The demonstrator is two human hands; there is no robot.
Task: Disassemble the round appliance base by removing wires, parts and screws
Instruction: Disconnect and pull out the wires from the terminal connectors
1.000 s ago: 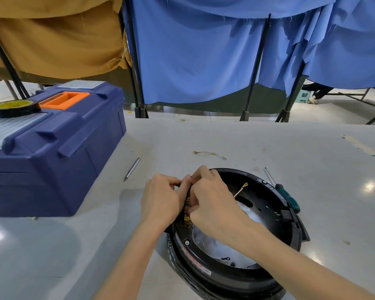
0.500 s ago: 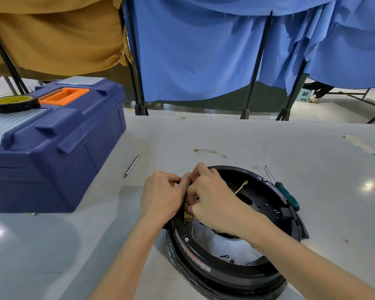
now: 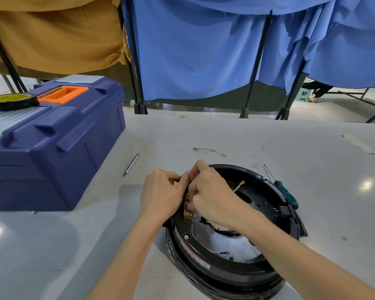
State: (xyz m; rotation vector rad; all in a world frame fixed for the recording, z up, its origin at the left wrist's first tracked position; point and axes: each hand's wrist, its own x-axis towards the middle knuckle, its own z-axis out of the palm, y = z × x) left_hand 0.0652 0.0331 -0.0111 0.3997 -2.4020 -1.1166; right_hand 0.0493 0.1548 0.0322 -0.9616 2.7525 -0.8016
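Centrally, on the pale grey surface [image 3: 279, 148]: round black plastic appliance base [image 3: 225, 280], open side up, shiny metal plate [image 3: 223, 243] showing through its hollow middle. At the base's left rim, both hands close together and touching.

Left hand [image 3: 160, 195] on the outside of that rim, fingers curled under, thumb laid against the right forefinger. Grip drawn together, but on what cannot be told, the knuckles hiding it.

Right hand [image 3: 214, 195] reaching across the base from its right side, forearm over the near rim. Grip pinched on the upright strip of brass terminals [image 3: 186, 211] fixed inside the left rim, thumb tip touching the strip.

Inside the base, toward its far side, thin pale wire with a brass spade end [image 3: 239, 186], sticking up free. Small silver screw [image 3: 186, 236] seated in the near-left rim. Tiny black ring terminal [image 3: 224, 253] lying on the metal plate toward the near side.

Just outside the base's right rim, green-handled screwdriver [image 3: 289, 197], shaft pointing away. Beyond the base and apart from it, loose thin yellowish wire [image 3: 209, 150] flat on the surface. Beyond the base and to its left, slim silver metal rod [image 3: 131, 165].

Well left of the base, big dark blue plastic toolbox [image 3: 52, 152] with orange handle [image 3: 63, 95], and a black roll of tape with yellow core [image 3: 12, 101] on its lid. Far beyond the base, blue cloth [image 3: 193, 50] and mustard cloth [image 3: 52, 33] hung on black stands.
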